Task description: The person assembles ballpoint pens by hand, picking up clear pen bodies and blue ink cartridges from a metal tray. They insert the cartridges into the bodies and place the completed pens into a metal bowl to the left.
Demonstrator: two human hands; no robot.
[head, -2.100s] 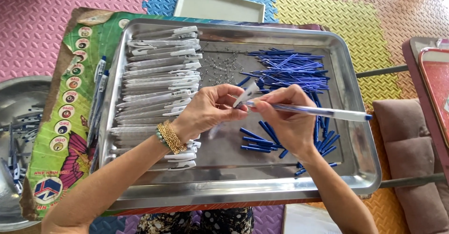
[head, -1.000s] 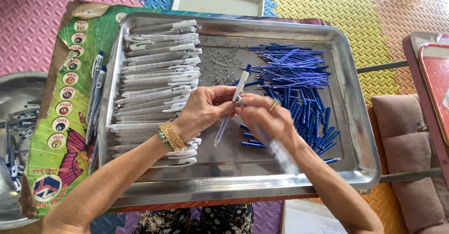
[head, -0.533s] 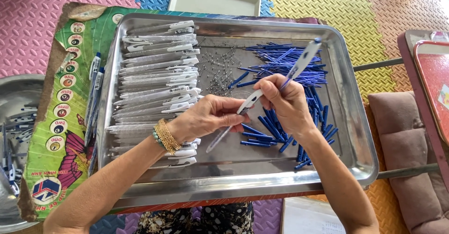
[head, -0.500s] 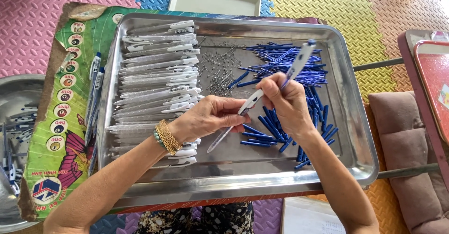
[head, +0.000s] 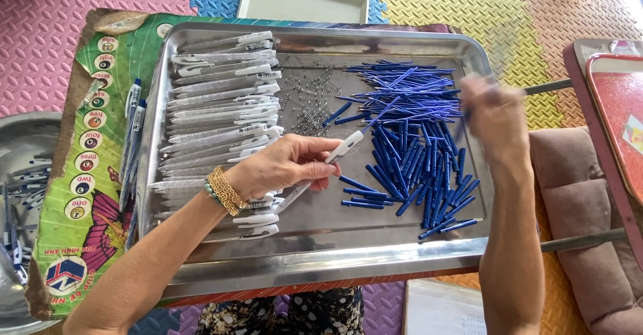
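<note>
Large steel tray (head: pixel 315 268) is the landmark, sitting on a green printed cardboard sheet (head: pixel 94 194) over coloured foam floor mats (head: pixel 60 34). Left hand (head: pixel 281 168) over the tray's middle, near the front; grip closed, thumb and fingers pinched round a clear pen barrel with a white clip (head: pixel 328 164), held tilted, clip end up toward the tray's far right, the other end low toward the tray floor. Gold bracelet (head: pixel 224 191) on the left wrist. Right hand (head: pixel 492 117) is above the tray's right side, motion-blurred; fingers curled, and something thin and dark seems to sit between them, but cannot tell what, nor how tight the grip is. Just under and left of that hand, a heap of blue refills (head: pixel 415 134) spreads across the tray's right half. Left half of the tray holds rows of clear barrels with white clips (head: pixel 221 101), lying crosswise. Between the two lots, at the tray's far middle, a scatter of small metal springs (head: pixel 308 97). Finished pens (head: pixel 132 134) lie on the cardboard just outside the tray's left rim. Further left, a round metal bowl (head: pixel 20 147) with more pen parts.
</note>
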